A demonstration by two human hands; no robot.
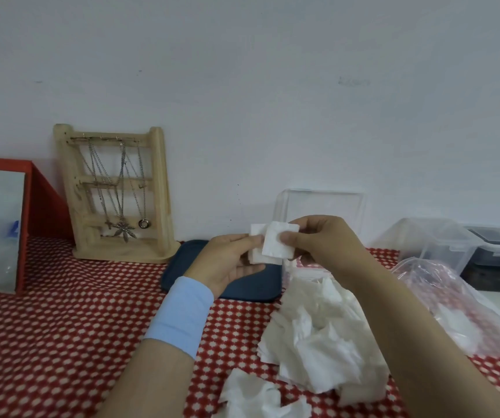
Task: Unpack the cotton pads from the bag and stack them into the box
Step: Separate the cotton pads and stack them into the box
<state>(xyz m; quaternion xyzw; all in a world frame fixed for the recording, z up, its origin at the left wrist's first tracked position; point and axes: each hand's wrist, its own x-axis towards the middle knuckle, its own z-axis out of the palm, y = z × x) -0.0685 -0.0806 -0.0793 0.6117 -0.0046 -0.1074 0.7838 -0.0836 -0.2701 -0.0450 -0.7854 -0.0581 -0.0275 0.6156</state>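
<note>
left hand (pixel 227 260): palm up above the far part of the surface (pixel 61 327), fingers and thumb clamped on a small stack of cotton pads (pixel 254 236). light blue wristband (pixel 179 315) on that wrist.
right hand (pixel 318 239): thumb and fingers pinched on a single pad (pixel 277 245), held flat against the front of the stack, overlapping it.
loose pads (pixel 318 336): a heap on the red-and-white dotted cloth, from mid-surface down to the near edge, right of centre. some lie crumpled.
bag (pixel 454 300): clear plastic, lying slack by the right edge, just beside the heap; white pads show inside.
box (pixel 321 206): clear, at the far edge against the wall, behind the hands. contents cannot be made out.
dark blue tray (pixel 254 285): flat, under the left hand.
wooden necklace stand (pixel 116 194): upright at the far edge, left of the tray.
</note>
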